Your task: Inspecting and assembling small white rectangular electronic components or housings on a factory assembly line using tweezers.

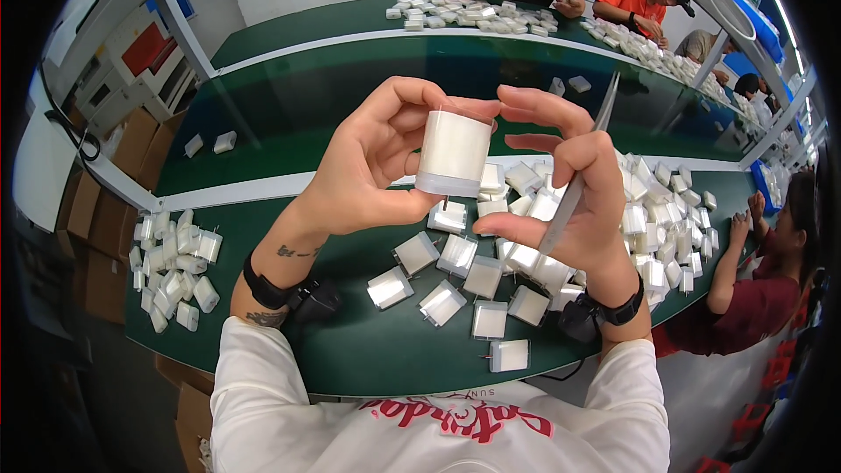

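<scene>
Left hand (pixel 372 162) holds a white plug block (pixel 454 151) up at chest height above the green table (pixel 368 359), thumb under its lower edge, fingers curled over the top left corner, so that hand is closed on the block. Right hand (pixel 574 197) is just beside it, index fingertip touching the block's upper right corner, and a slim grey tweezer-like tool (pixel 583 166) is pinched between its fingers, shaft running up and away (tip not in contact with the block as far as I can see). So both hands are together on one piece.

Step in hand, judged: inspection or film peel on a single block, piece lifted clear of the rest. A translucent wrap seems to cover it, edge blurry.

Below the hands lies a loose pile of white blocks (pixel 491 276), a second heap (pixel 171 267) sits at the left table edge. Next move likely needs the tool tip brought to a corner of the block, left grip kept steady, light force only.

A co-worker's arm (pixel 727 263) reaches in at right.
</scene>
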Demonstrator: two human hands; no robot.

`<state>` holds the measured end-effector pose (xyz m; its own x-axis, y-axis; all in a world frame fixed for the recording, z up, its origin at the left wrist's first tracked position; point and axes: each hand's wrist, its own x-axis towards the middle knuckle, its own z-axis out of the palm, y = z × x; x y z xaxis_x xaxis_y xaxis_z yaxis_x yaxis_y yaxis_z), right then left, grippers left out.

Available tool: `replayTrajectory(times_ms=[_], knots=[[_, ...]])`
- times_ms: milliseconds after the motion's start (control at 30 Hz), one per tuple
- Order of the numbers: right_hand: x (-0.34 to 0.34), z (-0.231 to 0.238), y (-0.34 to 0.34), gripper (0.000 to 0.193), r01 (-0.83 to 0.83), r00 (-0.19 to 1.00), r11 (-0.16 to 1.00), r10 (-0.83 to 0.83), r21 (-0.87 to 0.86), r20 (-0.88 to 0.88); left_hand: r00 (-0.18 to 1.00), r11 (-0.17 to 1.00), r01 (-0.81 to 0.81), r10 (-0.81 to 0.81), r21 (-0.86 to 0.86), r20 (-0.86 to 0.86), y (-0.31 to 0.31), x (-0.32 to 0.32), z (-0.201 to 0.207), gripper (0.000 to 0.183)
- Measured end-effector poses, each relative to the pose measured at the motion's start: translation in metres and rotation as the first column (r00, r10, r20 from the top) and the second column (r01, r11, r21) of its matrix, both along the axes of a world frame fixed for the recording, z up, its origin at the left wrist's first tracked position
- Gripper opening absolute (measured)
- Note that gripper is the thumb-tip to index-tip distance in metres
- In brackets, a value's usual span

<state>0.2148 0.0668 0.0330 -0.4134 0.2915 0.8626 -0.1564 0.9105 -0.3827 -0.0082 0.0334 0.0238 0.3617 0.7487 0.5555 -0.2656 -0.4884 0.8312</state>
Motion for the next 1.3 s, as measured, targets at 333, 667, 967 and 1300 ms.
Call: replayTrajectory(times_ms=[333,667,967,1300], knots=[[0.007,0.006,0.006,0.049,0.121,0.980,0.965,-0.153,0.232,0.127,0.993,0.999,-0.009,0.004,-0.036,-0.120,-0.001,0.004,-0.007,0.072],[0.023,0.013,0.012,0.043,0.360,0.884,0.911,-0.402,0.201,0.238,0.740,0.874,-0.465,0.470,0.141,-0.481,0.031,-0.007,-0.015,0.053],[0.091,0.049,0.023,0.029,0.470,0.881,0.880,-0.464,0.070,-0.088,-0.083,0.489,-0.545,0.777,0.681,-0.625,0.140,-0.017,-0.097,0.064],[0.084,0.052,0.011,0.031,0.465,0.885,0.884,-0.462,0.049,-0.061,0.206,0.814,-0.503,0.439,0.290,-0.875,0.307,0.106,-0.116,0.086]])
